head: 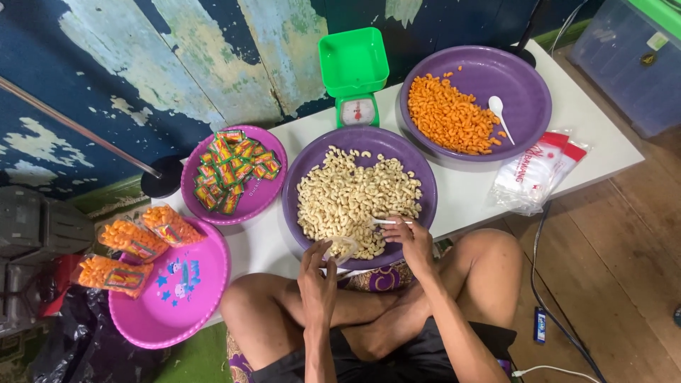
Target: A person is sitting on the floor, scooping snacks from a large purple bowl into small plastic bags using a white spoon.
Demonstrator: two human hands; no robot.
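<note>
Left hand (317,278) pinches clear bag (343,247), apparently open, beside right hand's (412,241) spoon (389,222).

2 round purple plastic trays sit on the table: 1 nearer tray (298,186) heaped with pale macaroni-shaped snacks, 1 farther tray (528,78) with orange ones. There are 2 round pink plastic dishes: 1 small dish (273,188) of colourful sachets, too many to count, and 1 larger basin (206,301). 3 filled clear bags of orange snacks (131,240) rest on and beside the basin. 1 green kitchen scale (353,67) stands at the back. 2 white plastic spoons (496,106) show, and 1 bundle of empty clear bags (532,174). 2 hands are in view.
</note>
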